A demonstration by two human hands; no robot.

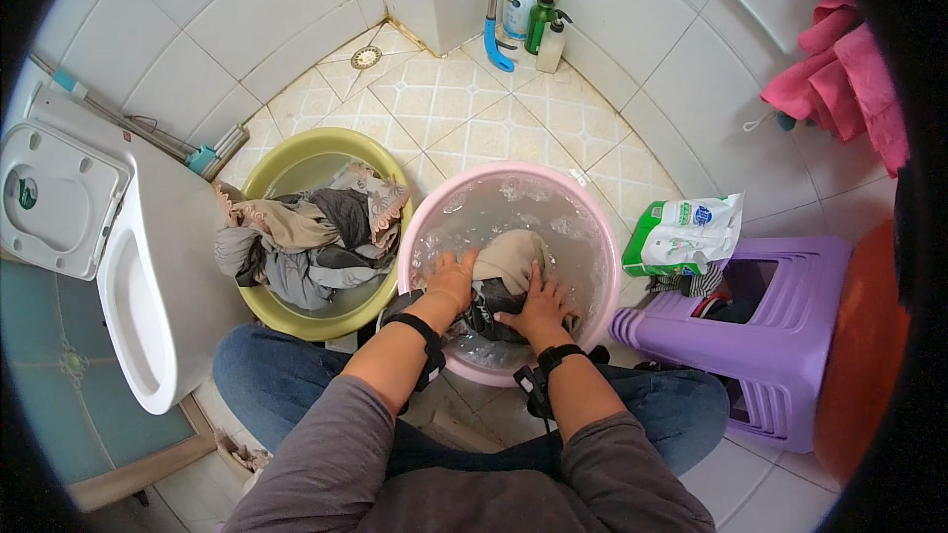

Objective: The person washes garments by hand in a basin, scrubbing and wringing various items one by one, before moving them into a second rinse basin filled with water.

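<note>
Beige and dark grey wet clothing (511,262) lies bunched in soapy water inside a pink basin (610,252) in front of me. My left hand (450,284) presses on the bundle's left side, fingers curled against it and partly hidden. On the right side, my right hand (539,310) grips the dark part of the cloth, its thumb toward the middle. Black straps with small devices circle both wrists. To the left, an olive-yellow basin (259,291) holds a heap of grey, beige and lace-trimmed clothes (321,235) in water.
A white toilet (163,336) stands at the left. On the right are a purple plastic stool (790,306) and a green-and-white package (681,234). Pump bottles (541,25) and a blue-ended pole (497,47) stand in the far corner. Pink cloth (839,74) hangs on the right wall.
</note>
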